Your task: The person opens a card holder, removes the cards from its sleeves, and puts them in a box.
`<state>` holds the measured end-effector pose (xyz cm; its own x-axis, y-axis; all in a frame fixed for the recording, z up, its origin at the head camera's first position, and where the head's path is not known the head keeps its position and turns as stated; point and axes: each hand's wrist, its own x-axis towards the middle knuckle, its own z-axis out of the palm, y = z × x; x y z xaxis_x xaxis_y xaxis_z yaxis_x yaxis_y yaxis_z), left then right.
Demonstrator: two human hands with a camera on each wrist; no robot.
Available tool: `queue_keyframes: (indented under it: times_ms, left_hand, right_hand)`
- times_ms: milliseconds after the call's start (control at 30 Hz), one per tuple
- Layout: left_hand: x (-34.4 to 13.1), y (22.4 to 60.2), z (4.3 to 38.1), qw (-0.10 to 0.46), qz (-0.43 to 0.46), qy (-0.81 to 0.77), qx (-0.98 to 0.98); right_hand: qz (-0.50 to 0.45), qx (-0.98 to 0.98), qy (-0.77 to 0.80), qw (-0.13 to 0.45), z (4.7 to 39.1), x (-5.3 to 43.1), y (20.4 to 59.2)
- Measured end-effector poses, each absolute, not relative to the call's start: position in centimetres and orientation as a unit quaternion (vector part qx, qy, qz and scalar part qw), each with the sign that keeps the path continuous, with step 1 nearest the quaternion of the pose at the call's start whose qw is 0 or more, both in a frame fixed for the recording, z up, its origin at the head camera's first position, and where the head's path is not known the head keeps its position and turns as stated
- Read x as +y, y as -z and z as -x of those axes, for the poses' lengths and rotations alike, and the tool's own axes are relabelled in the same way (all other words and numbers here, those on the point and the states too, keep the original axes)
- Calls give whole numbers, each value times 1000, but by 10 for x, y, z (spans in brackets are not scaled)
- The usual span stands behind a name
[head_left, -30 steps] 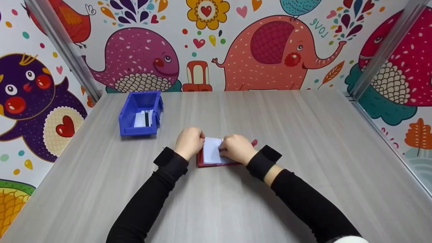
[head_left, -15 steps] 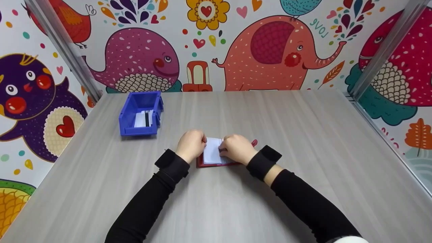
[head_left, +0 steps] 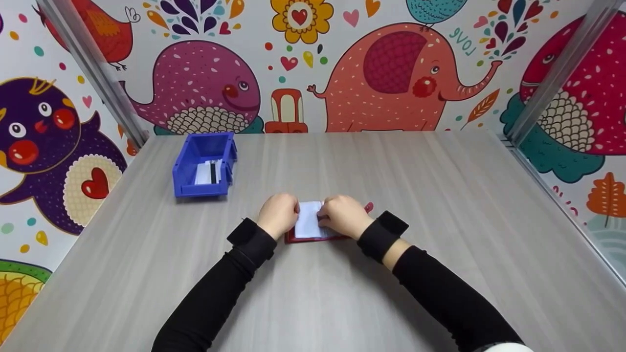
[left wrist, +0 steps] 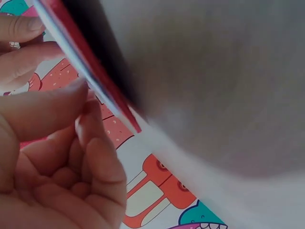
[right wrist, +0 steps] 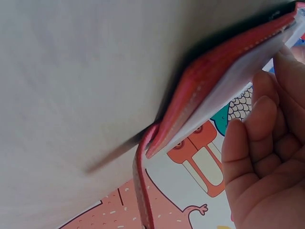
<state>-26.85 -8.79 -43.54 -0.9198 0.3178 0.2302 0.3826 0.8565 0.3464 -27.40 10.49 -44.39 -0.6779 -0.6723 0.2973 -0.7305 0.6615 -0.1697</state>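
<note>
A red card holder [head_left: 311,240] lies spread on the table, its whitish sleeve pages [head_left: 308,220] facing up and a red strap [right wrist: 141,186] sticking out on its right side. My left hand [head_left: 279,215], fingers curled, is at the left edge of the pages. In the left wrist view its thumb and forefinger pinch at the page edge, their tips partly hidden. My right hand [head_left: 345,215] covers the right half of the holder. Its thumb and forefinger pinch a page near the middle, and the other fingers curl loosely in the right wrist view.
A blue bin [head_left: 200,189] stands at the back left of the table, with white cards [head_left: 203,173] inside, one bearing a black stripe. Patterned walls [head_left: 293,63] close off the table's back and sides.
My left hand has moved slightly right and toward me along the left edge of the pages. The right hand, the holder and the bin have stayed in place.
</note>
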Motion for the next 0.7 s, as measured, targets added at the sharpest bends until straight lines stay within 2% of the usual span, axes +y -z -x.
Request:
queue_keyframes:
  times_ms: [700]
  left_hand:
    - [-87, 435, 267, 69, 173, 204, -961]
  right_hand:
    - [-387, -906, -137, 105, 273, 105, 444]
